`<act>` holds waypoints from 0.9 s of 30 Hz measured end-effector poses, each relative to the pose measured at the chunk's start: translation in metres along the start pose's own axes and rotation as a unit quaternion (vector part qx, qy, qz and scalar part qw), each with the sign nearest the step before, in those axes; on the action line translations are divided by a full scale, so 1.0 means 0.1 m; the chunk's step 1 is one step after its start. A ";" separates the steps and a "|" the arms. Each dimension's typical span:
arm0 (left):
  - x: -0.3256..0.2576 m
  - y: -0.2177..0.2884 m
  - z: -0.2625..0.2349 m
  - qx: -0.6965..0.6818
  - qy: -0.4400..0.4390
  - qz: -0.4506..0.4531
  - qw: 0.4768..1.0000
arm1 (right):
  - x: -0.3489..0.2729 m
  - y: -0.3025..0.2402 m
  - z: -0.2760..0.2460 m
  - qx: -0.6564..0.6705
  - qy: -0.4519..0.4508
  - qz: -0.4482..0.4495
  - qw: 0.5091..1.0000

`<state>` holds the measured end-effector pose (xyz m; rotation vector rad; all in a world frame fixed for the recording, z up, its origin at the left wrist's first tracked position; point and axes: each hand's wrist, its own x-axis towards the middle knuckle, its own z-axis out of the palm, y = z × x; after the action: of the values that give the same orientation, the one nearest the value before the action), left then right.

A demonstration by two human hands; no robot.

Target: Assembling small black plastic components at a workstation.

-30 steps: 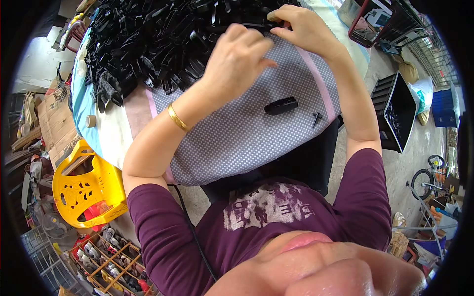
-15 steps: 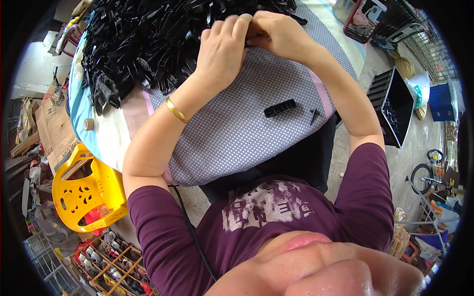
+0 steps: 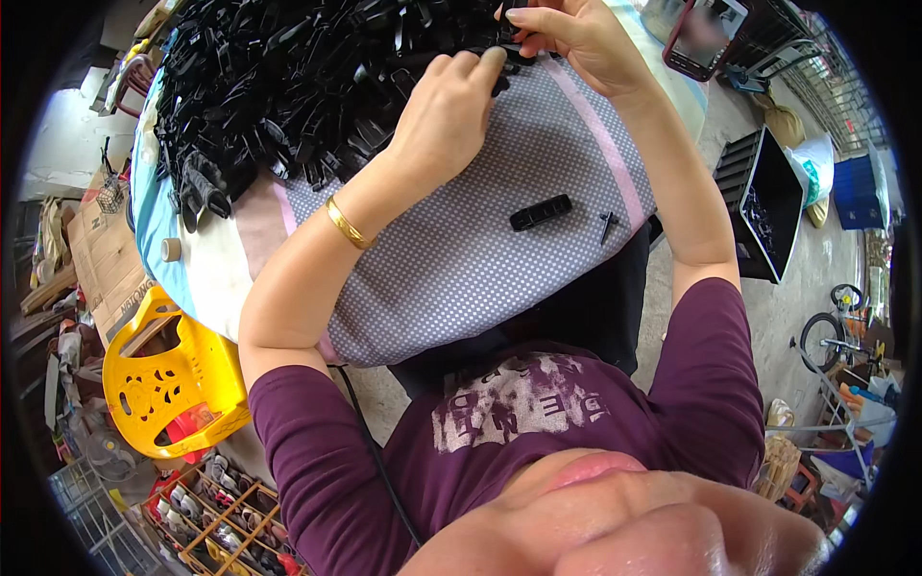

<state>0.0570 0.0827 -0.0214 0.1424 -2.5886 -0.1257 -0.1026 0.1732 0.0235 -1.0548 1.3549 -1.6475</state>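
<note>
A large heap of black plastic parts [image 3: 288, 86] covers the far side of the cloth-covered table. My left hand [image 3: 444, 120] is at the heap's near right edge, fingers curled closed around a small black piece that peeks out by the fingertips. Farther off and to the right, my right hand [image 3: 573, 43] pinches a thin black plastic piece between thumb and fingers, just apart from the left. The details of both pieces are too small to make out. On the cloth nearer me lie a ribbed black plastic part [image 3: 541, 212] and a small thin black piece [image 3: 608, 227].
A tape roll [image 3: 171, 250] sits at the table's left side. Beyond the right edge are a phone [image 3: 708, 36] and a black crate [image 3: 768, 206] with dark pieces inside. A yellow plastic chair [image 3: 173, 379] stands at left. The dotted tablecloth [image 3: 432, 278] hangs toward my lap.
My hands, together before, have come apart. The right has moved up and away to the right; the left has come slightly nearer. The parts lying on the cloth stay in place.
</note>
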 end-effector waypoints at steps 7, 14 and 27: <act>0.07 -0.20 -0.29 -0.457 0.058 -0.228 0.858 | -0.01 0.07 0.00 0.000 -0.119 0.004 0.993; 0.02 -0.21 -0.24 -0.625 0.063 -0.273 0.728 | -0.03 0.15 0.06 0.092 -0.121 -0.121 0.981; -0.01 -0.09 -0.31 -0.459 0.123 -0.246 0.845 | -0.01 0.23 -0.02 -0.043 -0.075 0.019 0.996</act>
<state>0.0746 0.0714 0.0037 0.4194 -1.9185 -1.3913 -0.1036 0.1709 0.0000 -1.1711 1.3491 -1.4624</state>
